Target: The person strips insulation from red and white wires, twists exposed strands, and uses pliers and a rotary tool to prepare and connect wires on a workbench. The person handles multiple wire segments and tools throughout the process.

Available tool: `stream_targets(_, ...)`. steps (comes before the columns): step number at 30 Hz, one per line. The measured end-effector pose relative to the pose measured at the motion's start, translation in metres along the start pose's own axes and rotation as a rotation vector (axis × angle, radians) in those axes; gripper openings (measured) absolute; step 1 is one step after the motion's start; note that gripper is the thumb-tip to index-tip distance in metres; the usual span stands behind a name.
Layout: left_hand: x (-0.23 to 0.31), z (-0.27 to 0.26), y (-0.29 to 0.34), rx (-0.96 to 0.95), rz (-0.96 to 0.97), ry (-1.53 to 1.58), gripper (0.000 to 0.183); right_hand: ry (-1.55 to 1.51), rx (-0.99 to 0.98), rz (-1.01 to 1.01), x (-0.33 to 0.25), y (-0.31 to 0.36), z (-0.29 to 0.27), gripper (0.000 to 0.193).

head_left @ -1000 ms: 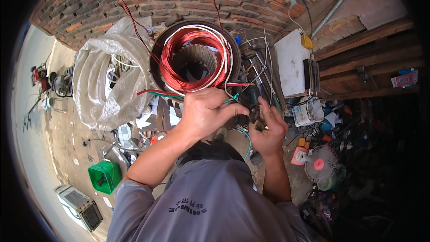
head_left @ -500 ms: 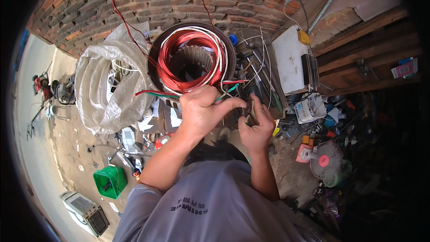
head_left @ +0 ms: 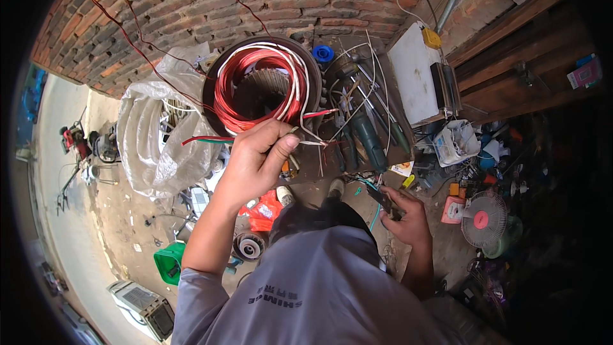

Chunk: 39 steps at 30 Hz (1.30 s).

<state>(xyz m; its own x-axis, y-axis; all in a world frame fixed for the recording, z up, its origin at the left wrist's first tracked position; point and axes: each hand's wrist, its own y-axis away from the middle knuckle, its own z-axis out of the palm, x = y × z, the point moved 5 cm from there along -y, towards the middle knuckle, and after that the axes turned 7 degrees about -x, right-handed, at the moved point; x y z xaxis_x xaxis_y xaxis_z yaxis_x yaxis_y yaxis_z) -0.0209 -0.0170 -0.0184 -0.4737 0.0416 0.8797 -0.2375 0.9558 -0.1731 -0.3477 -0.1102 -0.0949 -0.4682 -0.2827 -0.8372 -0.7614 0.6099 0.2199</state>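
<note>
On the bench stands a motor stator [head_left: 211, 83] with a ring of red-coated copper windings [head_left: 228, 99] and white wires laced round it. My left hand [head_left: 258, 156] is closed at its near edge, thumb and forefinger pinching a wire whose pale end [head_left: 313, 143] sticks out to the right. A red lead [head_left: 317, 114] with a bare tip lies just beyond those fingers. Red and green leads [head_left: 201, 140] come out to the left of the hand. Lower right, off the bench's front edge, my right hand [head_left: 408, 218] grips dark-handled pliers [head_left: 383, 200].
A dark green power tool [head_left: 367, 135], screwdrivers and loose wires crowd the bench right of the stator. A white sack [head_left: 150, 134] stands at left. Behind is a brick wall [head_left: 268, 0]. A fan [head_left: 483, 219], a green bucket [head_left: 168, 262] and scattered parts lie on the floor.
My right hand has moved away from the left, down and to the right, taking the pliers along. My left hand has shifted slightly left and still pinches wire by the stator.
</note>
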Motion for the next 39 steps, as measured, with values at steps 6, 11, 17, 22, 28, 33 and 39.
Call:
stream_targets(6,-0.006,-0.011,-0.020,-0.342,-0.195,0.379,0.019,0.414,-0.326,0.247,0.071,0.014,0.017,0.065)
stream_targets(11,-0.010,-0.002,-0.017,-0.236,-0.233,0.450,0.019,0.280,-0.344,0.216,0.084,0.002,0.013,0.071)
stream_targets(17,-0.002,0.010,-0.007,-0.018,-0.169,0.226,0.020,0.086,-0.080,0.219,0.102,-0.063,-0.026,0.076)
stream_targets(22,0.009,0.006,0.002,-0.032,-0.255,0.232,0.020,0.092,-0.002,0.105,0.129,-0.157,-0.040,0.082)
stream_targets(28,0.033,0.003,0.004,0.100,-0.195,-0.158,0.011,0.466,-0.029,0.168,0.085,-0.250,-0.041,0.079)
stream_targets(33,0.048,0.026,0.018,0.162,-0.132,-0.489,0.042,0.684,0.007,0.060,0.092,-0.286,-0.006,0.071)
stream_targets(39,0.098,0.026,0.072,-0.025,-0.023,-0.444,0.050,0.059,0.110,-0.283,0.080,-0.219,-0.013,0.041)
